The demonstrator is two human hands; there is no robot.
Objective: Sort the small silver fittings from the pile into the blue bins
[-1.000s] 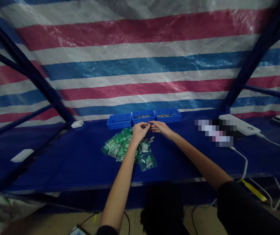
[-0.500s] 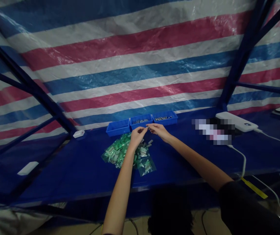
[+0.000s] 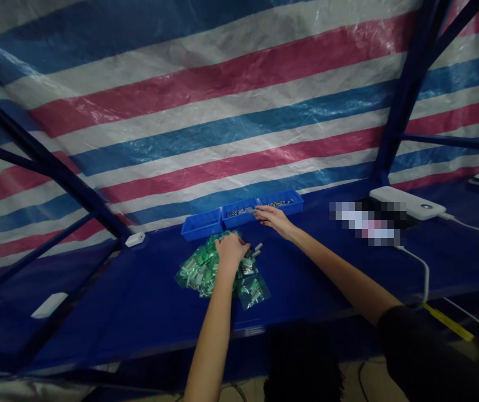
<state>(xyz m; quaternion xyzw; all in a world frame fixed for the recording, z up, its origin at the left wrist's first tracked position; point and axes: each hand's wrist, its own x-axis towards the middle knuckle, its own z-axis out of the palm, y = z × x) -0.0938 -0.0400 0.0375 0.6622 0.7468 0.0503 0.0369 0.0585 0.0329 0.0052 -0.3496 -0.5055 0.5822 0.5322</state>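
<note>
My left hand (image 3: 231,249) is over the pile of green plastic bags (image 3: 200,268), its fingers apart and bent down onto it; nothing shows in its grasp. My right hand (image 3: 276,220) is at the front edge of the middle blue bin (image 3: 233,219), its thumb and forefinger pinched on a small grey part (image 3: 254,211). Small metal pieces lie in the middle bin and in the right blue bin (image 3: 299,204). No parts show in the left blue bin (image 3: 201,224). A few loose grey pieces (image 3: 258,247) rest right of the pile, above a clear bag (image 3: 254,291) of similar parts.
A white power bank (image 3: 407,203) with a cable lies on the blue table (image 3: 139,296) at the right, beside a blurred-out object (image 3: 365,222). White adapters (image 3: 134,239) sit at the left. Blue metal posts (image 3: 402,106) stand either side of a striped sheet.
My left hand has left my right hand and moved down onto the green bags. The right hand stays near the bins, its fingers slightly more spread. The view has tilted a little.
</note>
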